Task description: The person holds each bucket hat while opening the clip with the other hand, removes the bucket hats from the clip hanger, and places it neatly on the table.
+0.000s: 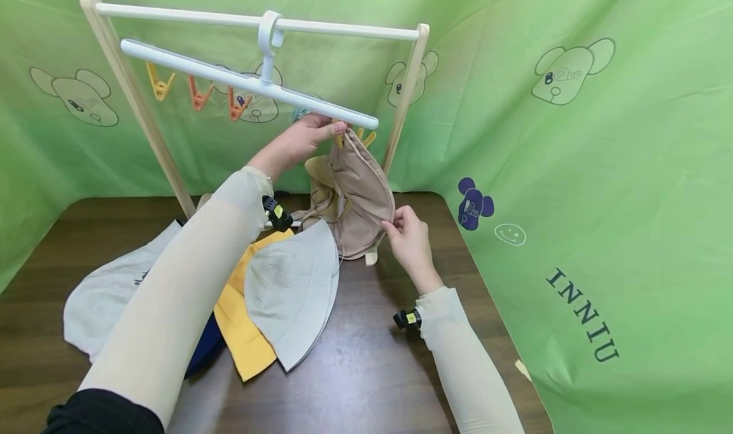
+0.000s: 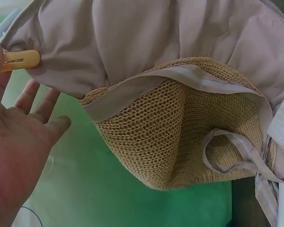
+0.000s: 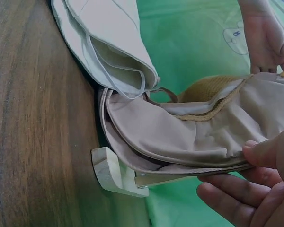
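A beige hat (image 1: 362,189) with a woven straw part (image 2: 146,137) and a fabric tie hangs by its upper edge beneath the right end of a pale blue hanger (image 1: 229,77). My left hand (image 1: 303,140) is at that edge, thumb on a yellow clip (image 2: 23,60); its index finger is hidden, while the other fingers extend loosely. Lower down, my right hand (image 1: 409,240) pinches the hat's brim between thumb and fingers. Another yellow clip (image 1: 368,139) is partly hidden behind the hat.
The hanger hooks over a white rail (image 1: 189,15) on a wooden stand (image 1: 409,84). One yellow and two orange clips (image 1: 199,94) dangle at its left. A light grey bucket hat (image 1: 292,281), a yellow one (image 1: 243,332) and a whitish one (image 1: 103,300) lie on the table (image 1: 366,370).
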The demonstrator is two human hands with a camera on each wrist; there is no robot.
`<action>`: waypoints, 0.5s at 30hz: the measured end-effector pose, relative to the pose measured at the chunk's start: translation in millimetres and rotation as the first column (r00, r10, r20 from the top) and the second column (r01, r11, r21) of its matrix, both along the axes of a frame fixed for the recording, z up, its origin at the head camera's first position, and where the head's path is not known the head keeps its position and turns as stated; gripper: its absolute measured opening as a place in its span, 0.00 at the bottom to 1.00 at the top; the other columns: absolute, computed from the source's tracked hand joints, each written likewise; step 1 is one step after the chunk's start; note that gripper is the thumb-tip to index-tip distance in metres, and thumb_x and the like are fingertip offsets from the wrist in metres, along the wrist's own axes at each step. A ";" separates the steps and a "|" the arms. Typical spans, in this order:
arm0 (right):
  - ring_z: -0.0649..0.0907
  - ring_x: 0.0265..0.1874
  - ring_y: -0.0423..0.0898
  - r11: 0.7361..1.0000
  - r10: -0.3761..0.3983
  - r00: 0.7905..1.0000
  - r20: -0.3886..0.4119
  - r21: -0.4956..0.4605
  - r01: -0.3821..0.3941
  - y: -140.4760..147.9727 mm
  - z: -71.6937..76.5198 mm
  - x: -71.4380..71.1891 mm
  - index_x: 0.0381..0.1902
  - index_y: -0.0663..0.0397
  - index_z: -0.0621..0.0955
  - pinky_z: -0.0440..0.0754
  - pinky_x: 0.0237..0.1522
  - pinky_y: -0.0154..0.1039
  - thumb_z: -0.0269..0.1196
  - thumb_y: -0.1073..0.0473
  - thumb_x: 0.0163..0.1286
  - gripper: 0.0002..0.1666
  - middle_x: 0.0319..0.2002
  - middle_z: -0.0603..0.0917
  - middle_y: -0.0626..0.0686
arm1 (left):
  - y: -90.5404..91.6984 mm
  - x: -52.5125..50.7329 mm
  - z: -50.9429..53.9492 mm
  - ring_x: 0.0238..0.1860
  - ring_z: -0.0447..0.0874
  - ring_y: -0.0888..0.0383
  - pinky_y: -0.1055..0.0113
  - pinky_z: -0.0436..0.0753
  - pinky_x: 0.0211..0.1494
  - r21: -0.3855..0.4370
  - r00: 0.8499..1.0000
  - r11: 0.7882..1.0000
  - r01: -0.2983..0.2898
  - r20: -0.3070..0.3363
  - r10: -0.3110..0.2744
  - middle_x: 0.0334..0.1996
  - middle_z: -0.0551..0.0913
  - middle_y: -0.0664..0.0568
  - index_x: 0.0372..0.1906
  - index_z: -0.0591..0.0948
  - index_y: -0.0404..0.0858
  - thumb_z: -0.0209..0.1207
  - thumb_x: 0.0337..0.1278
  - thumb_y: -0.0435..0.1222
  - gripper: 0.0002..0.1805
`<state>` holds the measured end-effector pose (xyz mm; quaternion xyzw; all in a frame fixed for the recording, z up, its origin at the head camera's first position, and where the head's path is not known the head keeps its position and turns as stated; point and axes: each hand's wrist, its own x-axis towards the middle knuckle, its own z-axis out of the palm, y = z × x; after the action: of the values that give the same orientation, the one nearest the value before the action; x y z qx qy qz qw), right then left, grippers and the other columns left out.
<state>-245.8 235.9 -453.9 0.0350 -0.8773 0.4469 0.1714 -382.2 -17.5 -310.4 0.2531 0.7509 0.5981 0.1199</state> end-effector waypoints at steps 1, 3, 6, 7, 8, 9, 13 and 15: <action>0.90 0.32 0.52 1.000 0.003 1.000 0.003 -0.005 -0.003 -0.1 0.1 -0.1 0.38 0.61 0.77 0.86 0.33 0.41 0.70 0.64 0.69 0.11 0.33 0.89 0.61 | -0.3 -0.2 -0.4 0.72 0.70 0.53 0.63 0.61 0.78 0.005 1.000 1.000 0.002 -0.001 -0.002 0.68 0.76 0.38 0.68 0.75 0.29 0.52 0.79 0.41 0.24; 0.90 0.32 0.54 0.999 0.015 1.000 0.007 -0.033 -0.015 -0.2 0.6 -0.3 0.38 0.61 0.76 0.86 0.32 0.39 0.69 0.64 0.69 0.11 0.33 0.89 0.62 | -1.1 -0.5 -0.7 0.72 0.70 0.54 0.63 0.61 0.78 0.002 1.000 1.000 -0.006 -0.004 0.006 0.67 0.76 0.40 0.67 0.76 0.31 0.53 0.79 0.41 0.23; 0.91 0.33 0.57 0.997 0.033 0.999 0.011 -0.069 -0.032 -0.7 1.4 -0.8 0.38 0.62 0.76 0.87 0.32 0.36 0.69 0.65 0.69 0.11 0.33 0.89 0.63 | -3.4 -0.7 -0.4 0.72 0.69 0.55 0.62 0.59 0.79 -0.013 1.000 1.000 -0.020 -0.002 0.020 0.66 0.78 0.44 0.67 0.77 0.34 0.53 0.78 0.43 0.23; 0.91 0.34 0.58 0.996 0.036 0.999 0.012 -0.077 -0.035 -0.8 2.1 -0.9 0.38 0.62 0.76 0.87 0.31 0.36 0.69 0.65 0.69 0.10 0.33 0.89 0.63 | -4.5 -1.1 -0.2 0.73 0.68 0.56 0.61 0.59 0.80 -0.020 1.000 0.999 -0.024 -0.001 0.024 0.66 0.78 0.46 0.66 0.78 0.35 0.53 0.78 0.44 0.23; 0.91 0.34 0.59 0.996 0.040 0.999 0.013 -0.084 -0.038 -0.9 2.9 -1.0 0.38 0.62 0.76 0.87 0.31 0.35 0.68 0.66 0.69 0.10 0.33 0.89 0.63 | -5.3 -1.9 -0.1 0.73 0.68 0.56 0.61 0.58 0.80 -0.025 1.000 0.999 -0.027 0.004 0.027 0.67 0.78 0.47 0.66 0.78 0.36 0.54 0.78 0.45 0.23; 0.91 0.34 0.59 0.996 0.040 0.999 0.015 -0.083 -0.039 -1.0 4.0 -0.9 0.38 0.62 0.76 0.87 0.31 0.35 0.68 0.65 0.69 0.10 0.33 0.89 0.63 | -6.1 -2.6 0.1 0.74 0.67 0.56 0.61 0.58 0.80 -0.027 1.000 0.999 -0.026 0.009 0.027 0.67 0.78 0.47 0.67 0.78 0.36 0.54 0.78 0.45 0.23; 0.91 0.33 0.57 0.998 0.043 0.999 0.021 -0.056 -0.042 0.3 9.5 -0.5 0.37 0.61 0.75 0.87 0.31 0.37 0.68 0.65 0.69 0.10 0.33 0.89 0.63 | -9.1 -4.8 1.5 0.75 0.66 0.56 0.59 0.57 0.81 -0.034 1.000 0.999 -0.016 0.025 0.017 0.68 0.77 0.47 0.68 0.77 0.36 0.54 0.78 0.45 0.24; 0.91 0.33 0.57 0.998 0.049 0.998 0.027 -0.040 -0.048 1.3 11.8 -0.3 0.37 0.61 0.75 0.87 0.31 0.38 0.68 0.66 0.69 0.10 0.33 0.89 0.62 | -10.6 -5.4 2.3 0.75 0.66 0.56 0.58 0.57 0.81 -0.040 0.999 0.999 -0.012 0.032 0.014 0.68 0.77 0.47 0.68 0.77 0.36 0.53 0.78 0.45 0.24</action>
<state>-246.1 237.2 -442.1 0.0468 -0.8694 0.4687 0.1489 -387.6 -28.0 -308.1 0.2360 0.7623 0.5877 0.1334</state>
